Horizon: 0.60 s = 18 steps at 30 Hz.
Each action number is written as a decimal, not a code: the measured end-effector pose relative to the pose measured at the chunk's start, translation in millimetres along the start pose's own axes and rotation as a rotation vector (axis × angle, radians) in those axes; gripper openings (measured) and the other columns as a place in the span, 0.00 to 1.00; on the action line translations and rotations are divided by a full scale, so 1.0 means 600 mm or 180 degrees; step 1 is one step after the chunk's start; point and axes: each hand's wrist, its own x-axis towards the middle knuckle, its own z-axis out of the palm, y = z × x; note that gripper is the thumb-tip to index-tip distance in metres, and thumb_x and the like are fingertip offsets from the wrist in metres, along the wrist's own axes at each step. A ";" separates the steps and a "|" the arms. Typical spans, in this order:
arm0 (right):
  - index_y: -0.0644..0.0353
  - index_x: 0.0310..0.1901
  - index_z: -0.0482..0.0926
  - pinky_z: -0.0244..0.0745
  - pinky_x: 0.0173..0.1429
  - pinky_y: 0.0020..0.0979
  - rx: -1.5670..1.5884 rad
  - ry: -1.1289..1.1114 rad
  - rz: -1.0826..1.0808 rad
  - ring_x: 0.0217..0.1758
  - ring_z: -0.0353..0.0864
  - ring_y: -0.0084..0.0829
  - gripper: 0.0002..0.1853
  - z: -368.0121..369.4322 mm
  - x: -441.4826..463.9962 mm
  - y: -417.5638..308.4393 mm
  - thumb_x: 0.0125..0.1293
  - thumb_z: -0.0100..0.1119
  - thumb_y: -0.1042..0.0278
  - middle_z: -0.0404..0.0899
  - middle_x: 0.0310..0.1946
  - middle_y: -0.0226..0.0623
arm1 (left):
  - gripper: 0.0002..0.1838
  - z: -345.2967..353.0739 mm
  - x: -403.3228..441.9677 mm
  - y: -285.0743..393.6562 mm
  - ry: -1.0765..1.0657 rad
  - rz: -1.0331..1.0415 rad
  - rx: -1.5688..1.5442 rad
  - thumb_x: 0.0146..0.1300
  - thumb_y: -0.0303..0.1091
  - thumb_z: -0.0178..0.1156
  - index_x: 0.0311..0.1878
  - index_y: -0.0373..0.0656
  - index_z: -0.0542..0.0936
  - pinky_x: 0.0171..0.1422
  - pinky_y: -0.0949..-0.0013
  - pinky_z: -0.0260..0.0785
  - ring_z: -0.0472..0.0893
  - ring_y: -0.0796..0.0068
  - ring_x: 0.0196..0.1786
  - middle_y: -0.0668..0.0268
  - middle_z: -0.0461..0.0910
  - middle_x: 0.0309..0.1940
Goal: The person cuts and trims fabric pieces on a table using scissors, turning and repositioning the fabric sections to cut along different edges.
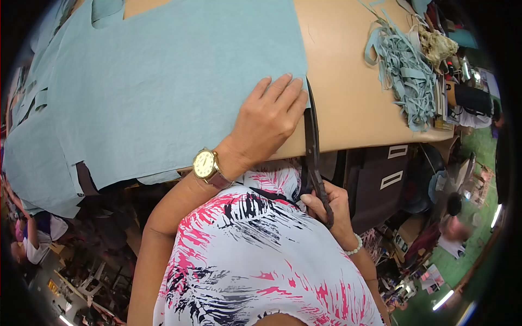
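My left hand (273, 111) lies flat on a large pale blue-green fabric piece (179, 81), fingers stretched out near its right edge, holding nothing. A watch is on that wrist. Below the table edge, my right hand (334, 209) is closed around the lower end of long dark shears (313, 149), seen almost edge-on. Their narrow blade end points away from me and lies along the right edge of the fabric, beside my left fingertips. How far the blades are apart cannot be made out.
A heap of thin blue-green fabric strips (408, 76) lies on the right of the tan table (348, 103). The fabric hangs over the front edge at left. Dark drawers (378, 179) stand below the table. Other people and clutter appear at both sides.
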 end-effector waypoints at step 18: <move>0.64 0.26 0.69 0.66 0.23 0.22 0.0192 -0.0228 -0.0540 0.17 0.70 0.23 0.32 0.007 0.051 -0.018 0.44 0.64 0.37 0.67 0.15 0.31 | 0.14 -0.013 -0.011 0.008 0.0056 0.0072 -0.0173 0.45 0.27 0.55 0.38 0.36 0.78 0.49 0.59 0.70 0.77 0.63 0.47 0.59 0.77 0.41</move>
